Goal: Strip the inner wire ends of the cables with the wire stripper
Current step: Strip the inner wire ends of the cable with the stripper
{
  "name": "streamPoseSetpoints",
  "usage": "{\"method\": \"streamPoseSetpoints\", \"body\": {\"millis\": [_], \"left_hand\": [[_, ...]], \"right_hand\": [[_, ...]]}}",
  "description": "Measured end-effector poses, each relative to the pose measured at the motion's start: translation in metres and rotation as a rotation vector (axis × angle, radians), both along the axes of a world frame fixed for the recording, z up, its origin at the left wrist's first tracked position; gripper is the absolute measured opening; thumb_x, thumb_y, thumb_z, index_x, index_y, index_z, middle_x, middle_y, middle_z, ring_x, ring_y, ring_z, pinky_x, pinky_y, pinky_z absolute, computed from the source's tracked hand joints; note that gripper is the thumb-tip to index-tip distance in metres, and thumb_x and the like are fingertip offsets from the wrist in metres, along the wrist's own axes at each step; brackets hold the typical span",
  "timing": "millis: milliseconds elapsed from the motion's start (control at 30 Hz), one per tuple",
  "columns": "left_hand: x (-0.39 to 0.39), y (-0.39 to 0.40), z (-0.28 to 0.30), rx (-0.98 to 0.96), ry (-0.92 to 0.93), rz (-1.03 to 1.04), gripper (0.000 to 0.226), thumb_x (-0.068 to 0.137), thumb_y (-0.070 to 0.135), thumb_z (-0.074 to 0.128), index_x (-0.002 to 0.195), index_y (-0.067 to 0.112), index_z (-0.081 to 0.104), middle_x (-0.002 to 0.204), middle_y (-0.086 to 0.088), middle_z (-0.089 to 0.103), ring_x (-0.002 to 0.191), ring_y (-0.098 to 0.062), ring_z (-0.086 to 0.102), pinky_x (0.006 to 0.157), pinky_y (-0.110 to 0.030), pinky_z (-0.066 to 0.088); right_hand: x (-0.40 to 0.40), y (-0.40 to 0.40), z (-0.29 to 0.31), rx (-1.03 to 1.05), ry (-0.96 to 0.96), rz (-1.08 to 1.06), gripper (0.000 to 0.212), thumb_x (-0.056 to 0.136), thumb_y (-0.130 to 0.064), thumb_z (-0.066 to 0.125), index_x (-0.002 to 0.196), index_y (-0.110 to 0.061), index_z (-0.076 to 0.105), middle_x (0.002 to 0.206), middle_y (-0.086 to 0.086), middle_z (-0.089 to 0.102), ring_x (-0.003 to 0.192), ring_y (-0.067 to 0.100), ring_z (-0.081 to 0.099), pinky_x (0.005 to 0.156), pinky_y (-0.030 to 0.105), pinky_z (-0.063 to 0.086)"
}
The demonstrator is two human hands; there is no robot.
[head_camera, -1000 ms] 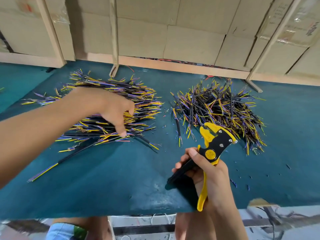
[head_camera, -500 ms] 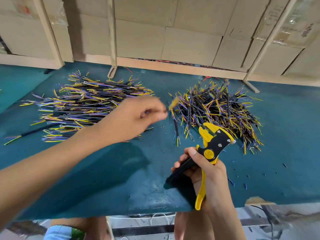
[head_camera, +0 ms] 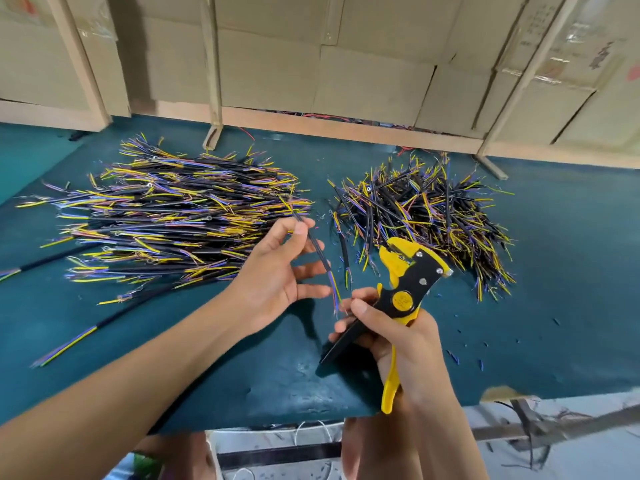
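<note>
My left hand (head_camera: 277, 271) pinches one short black cable (head_camera: 320, 252) between thumb and forefinger, with the other fingers spread. The cable hangs tilted, and its yellow, purple and blue inner wires point down toward my right hand. My right hand (head_camera: 398, 337) grips the yellow and black wire stripper (head_camera: 405, 296) by its handles, jaws up and to the right, a little right of the cable's lower end. A large pile of cables (head_camera: 166, 220) lies at the left and a second pile (head_camera: 422, 213) at the right.
The green table top (head_camera: 207, 358) ends in a front edge just below my hands. Bits of stripped insulation (head_camera: 464, 355) are scattered at the right. Loose cables (head_camera: 69, 341) lie at the left. Cardboard boxes (head_camera: 363, 64) and wooden struts stand behind.
My left hand lifted a cable out of the left pile, carried it rightward and now holds it beside the stripper. My right hand has kept the stripper in about the same place.
</note>
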State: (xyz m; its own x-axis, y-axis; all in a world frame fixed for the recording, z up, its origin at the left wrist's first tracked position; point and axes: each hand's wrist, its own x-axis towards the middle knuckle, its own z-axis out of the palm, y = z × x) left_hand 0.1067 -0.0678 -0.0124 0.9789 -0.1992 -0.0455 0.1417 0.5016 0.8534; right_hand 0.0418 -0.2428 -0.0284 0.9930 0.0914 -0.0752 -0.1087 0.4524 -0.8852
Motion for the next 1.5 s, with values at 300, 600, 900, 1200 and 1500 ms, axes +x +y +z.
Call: {"method": "streamPoseSetpoints", "body": {"millis": [300,600,900,1200,1500], "left_hand": [[-0.008,-0.008,-0.01,-0.006,-0.111,-0.039,0.012,0.104,0.023,0.047,0.115,0.023,0.045,0.084,-0.005,0.066,0.068,-0.025,0.067,0.055,-0.033,0.056],[-0.007,-0.002,-0.011,-0.013,-0.148,-0.04,0.034,0.093,0.018,0.063,0.122,0.028,0.049,0.087,-0.006,0.063,0.077,-0.025,0.068,0.055,-0.04,0.058],[-0.01,-0.004,-0.01,0.094,-0.147,-0.205,0.063,0.083,0.005,0.072,0.139,0.027,0.053,0.079,-0.014,0.065,0.068,-0.027,0.067,0.065,-0.036,0.058],[-0.009,0.002,-0.009,0.135,-0.091,-0.303,0.067,0.08,0.009,0.077,0.139,0.033,0.056,0.083,-0.014,0.067,0.067,-0.02,0.065,0.056,-0.026,0.05],[-0.012,0.002,-0.008,0.183,-0.233,-0.332,0.067,0.081,0.008,0.078,0.14,0.034,0.057,0.084,-0.02,0.062,0.077,-0.023,0.066,0.065,-0.029,0.053]], "right_hand": [[0.002,-0.003,-0.002,-0.112,-0.057,-0.01,0.023,0.069,0.002,0.08,0.089,-0.007,0.076,0.082,0.021,0.069,0.069,0.037,0.068,0.073,0.044,0.059],[0.0,-0.001,-0.005,-0.079,-0.026,-0.021,0.022,0.068,0.006,0.08,0.085,-0.005,0.072,0.077,0.024,0.065,0.07,0.042,0.068,0.074,0.048,0.058],[0.003,-0.001,-0.01,-0.059,-0.062,-0.118,0.018,0.071,0.001,0.081,0.085,-0.004,0.072,0.076,0.023,0.066,0.071,0.041,0.069,0.073,0.047,0.058],[0.001,0.0,-0.009,-0.004,-0.047,-0.145,0.018,0.07,0.0,0.082,0.082,-0.008,0.073,0.078,0.017,0.068,0.072,0.042,0.068,0.073,0.043,0.058],[0.001,-0.003,-0.004,0.032,-0.045,-0.082,0.016,0.072,-0.001,0.079,0.085,-0.005,0.071,0.077,0.025,0.063,0.07,0.038,0.067,0.07,0.046,0.058]]}}
